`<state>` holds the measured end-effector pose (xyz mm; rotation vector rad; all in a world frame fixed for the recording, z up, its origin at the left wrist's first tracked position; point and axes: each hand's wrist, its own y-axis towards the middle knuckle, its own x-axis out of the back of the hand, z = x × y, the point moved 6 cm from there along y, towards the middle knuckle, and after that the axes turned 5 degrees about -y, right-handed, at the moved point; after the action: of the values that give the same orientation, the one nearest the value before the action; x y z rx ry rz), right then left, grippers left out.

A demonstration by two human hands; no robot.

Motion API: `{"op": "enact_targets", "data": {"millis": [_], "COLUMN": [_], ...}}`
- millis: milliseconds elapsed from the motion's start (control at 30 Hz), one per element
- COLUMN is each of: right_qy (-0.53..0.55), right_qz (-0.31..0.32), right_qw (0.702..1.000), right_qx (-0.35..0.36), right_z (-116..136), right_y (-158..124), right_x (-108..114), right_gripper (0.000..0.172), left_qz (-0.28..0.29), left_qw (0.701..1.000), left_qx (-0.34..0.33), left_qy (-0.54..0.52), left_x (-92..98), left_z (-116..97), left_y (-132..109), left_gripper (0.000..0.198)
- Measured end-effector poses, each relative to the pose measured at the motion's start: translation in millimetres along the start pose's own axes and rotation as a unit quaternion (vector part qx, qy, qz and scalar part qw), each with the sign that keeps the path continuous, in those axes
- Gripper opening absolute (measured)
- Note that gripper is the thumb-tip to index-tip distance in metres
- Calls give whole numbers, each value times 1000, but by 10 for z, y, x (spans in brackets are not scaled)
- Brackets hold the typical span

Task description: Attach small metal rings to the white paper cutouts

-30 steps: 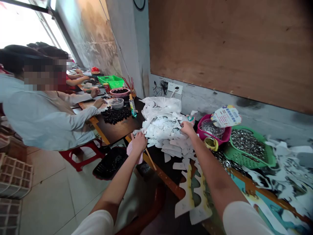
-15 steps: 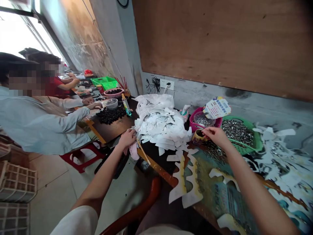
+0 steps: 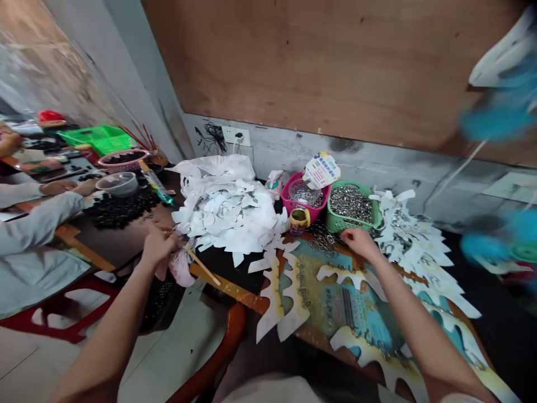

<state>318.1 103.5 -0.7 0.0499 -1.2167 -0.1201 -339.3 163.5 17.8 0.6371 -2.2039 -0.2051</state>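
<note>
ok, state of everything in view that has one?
left hand, closed on pink cloth
right hand, palm down at loose rings, grip unclear
green basket, upright, full of metal rings
pink basket, upright, clear tub inside
paper cutouts, heaped
yellow cup, upright, open

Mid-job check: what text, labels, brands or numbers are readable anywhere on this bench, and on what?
No text reads clearly.
Round printed card above the pink basket: blue characters, too blurred to read.
Table mat: printed lines, too small to read.
Yellow jar: label too small.
Green-tipped tube: label blurred.
Pink cloth at the left hand: no print visible.
</note>
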Motion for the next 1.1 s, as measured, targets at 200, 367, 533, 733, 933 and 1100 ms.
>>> {"op": "enact_targets", "data": {"millis": [200, 367, 533, 733, 933, 1100], "right_qy": [-17, 25, 110, 268, 366, 383], "right_qz": [3, -12, -53, -4, 69, 236], "right_qw": [1000, 1000, 992, 962, 928, 891], "right_qx": [12, 6, -31, -49, -17, 65], "right_z": [175, 105, 21, 118, 548, 1394], "right_y": [122, 172, 193, 177, -111, -655], "right_x": [-482, -543, -486, -446, -319, -669], "right_gripper": [28, 16, 29, 27, 34, 19], "left_qz": [-54, -96, -37, 105, 214, 248], "left_qw": [996, 976, 953, 911, 896, 895], "left_qx": [-67, -188, -299, -365, -344, -317], "left_qy": [36, 45, -43, -162, -182, -193], "left_x": [130, 80, -248, -828, -1203, -1230], "left_z": [-115, -581, -1271, -1958, -2170, -2072], "left_y": [-156, -538, -1173, -1813, -2003, -2102], "left_gripper": [50, 42, 36, 25, 28, 27]}}
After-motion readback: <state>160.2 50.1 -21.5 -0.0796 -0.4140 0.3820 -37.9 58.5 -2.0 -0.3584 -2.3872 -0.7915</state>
